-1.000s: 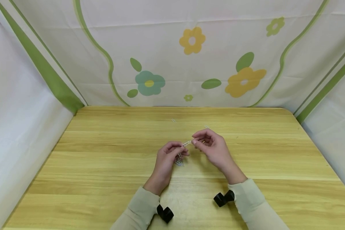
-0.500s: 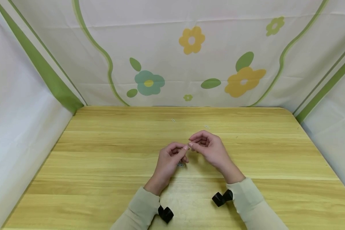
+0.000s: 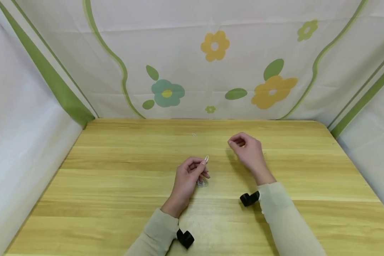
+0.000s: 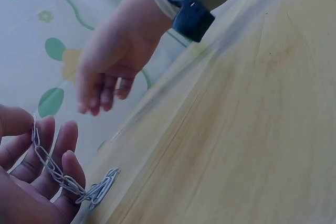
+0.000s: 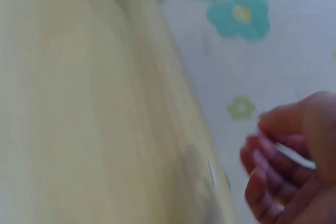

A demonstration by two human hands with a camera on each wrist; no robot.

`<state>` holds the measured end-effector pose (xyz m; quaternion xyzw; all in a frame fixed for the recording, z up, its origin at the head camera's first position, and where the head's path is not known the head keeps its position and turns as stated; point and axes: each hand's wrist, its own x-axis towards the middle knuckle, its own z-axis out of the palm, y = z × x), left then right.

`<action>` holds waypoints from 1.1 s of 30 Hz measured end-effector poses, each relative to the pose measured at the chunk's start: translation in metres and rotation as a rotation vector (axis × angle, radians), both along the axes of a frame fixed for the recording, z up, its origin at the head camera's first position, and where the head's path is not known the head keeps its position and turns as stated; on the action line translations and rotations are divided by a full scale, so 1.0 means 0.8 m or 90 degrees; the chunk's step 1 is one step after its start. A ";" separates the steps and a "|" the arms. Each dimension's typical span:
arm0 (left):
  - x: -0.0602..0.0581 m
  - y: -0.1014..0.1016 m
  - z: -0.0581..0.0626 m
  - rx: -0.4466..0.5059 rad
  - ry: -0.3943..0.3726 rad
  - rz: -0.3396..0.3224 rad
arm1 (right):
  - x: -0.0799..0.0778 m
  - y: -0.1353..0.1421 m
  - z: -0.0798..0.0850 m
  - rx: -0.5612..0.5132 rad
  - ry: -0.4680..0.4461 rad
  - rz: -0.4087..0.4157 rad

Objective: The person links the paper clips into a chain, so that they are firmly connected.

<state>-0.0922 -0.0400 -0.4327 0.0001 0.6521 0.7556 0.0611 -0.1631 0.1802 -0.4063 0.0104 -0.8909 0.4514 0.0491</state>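
Note:
A chain of linked silver paper clips (image 4: 48, 163) hangs from my left hand (image 3: 188, 172), whose thumb and index finger pinch its top clip. One loop of that paper clip (image 3: 206, 159) sticks up past the fingertips in the head view. The chain's lower end lies bunched on the table below the palm. My right hand (image 3: 247, 149) is over the table to the right and farther back, with loosely bent fingers and nothing seen between them. In the right wrist view a single loose paper clip (image 5: 211, 172) lies near that hand; the head view has it hidden by the fingers.
Another loose paper clip (image 3: 193, 134) lies near the back edge of the wooden table (image 3: 115, 177). A white cloth with printed flowers (image 3: 185, 53) stands behind the table, and white cloth hangs at both sides.
My right hand has come away from the left and moved right and back, over the loose paper clip. The left hand stays put, still pinching the chain's end.

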 end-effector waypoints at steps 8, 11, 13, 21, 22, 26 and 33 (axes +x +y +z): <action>-0.001 0.000 -0.002 0.017 -0.005 0.002 | -0.030 0.021 -0.010 0.158 -0.085 0.001; 0.000 0.000 -0.002 0.018 -0.011 0.000 | -0.037 0.020 -0.011 0.195 -0.107 -0.004; 0.000 0.000 -0.001 0.016 -0.011 -0.001 | -0.041 0.018 -0.011 0.223 -0.123 -0.007; 0.002 -0.001 -0.001 0.003 -0.008 -0.008 | -0.034 0.010 -0.016 0.235 -0.138 0.000; 0.002 -0.002 -0.001 0.001 -0.008 -0.009 | -0.033 0.009 -0.017 0.234 -0.132 -0.003; 0.003 -0.001 -0.002 0.002 -0.009 -0.008 | -0.032 0.007 -0.013 0.256 -0.127 0.006; 0.002 0.002 -0.002 0.013 -0.006 0.000 | -0.023 0.004 -0.005 0.166 -0.158 0.091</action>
